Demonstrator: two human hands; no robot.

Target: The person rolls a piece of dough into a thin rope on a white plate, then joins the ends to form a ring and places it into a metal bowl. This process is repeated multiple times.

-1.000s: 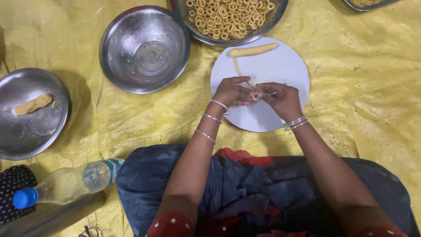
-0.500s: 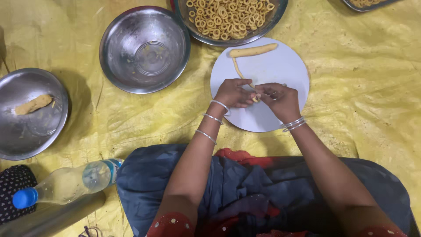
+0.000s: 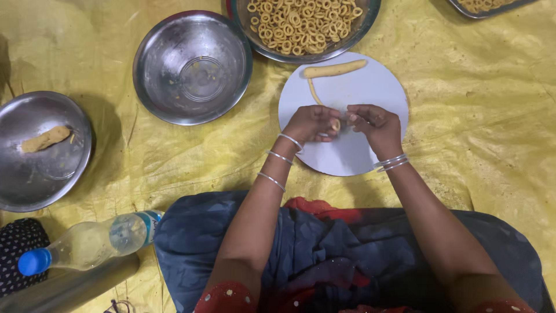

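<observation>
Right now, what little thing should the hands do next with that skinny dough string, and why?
Probably curl the thin dough strand end into a ring. Left hand and right hand pinch it between them above the white round board, and the bowl of dough rings beyond shows that shape.

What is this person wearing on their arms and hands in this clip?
Both forearms are bare. The left hand has three thin silver bangles spaced along the wrist and forearm; the right hand has a tight cluster of silver bangles at the wrist. Short red sleeves with small pale dots show at the upper arms. No rings are discernible.
</observation>
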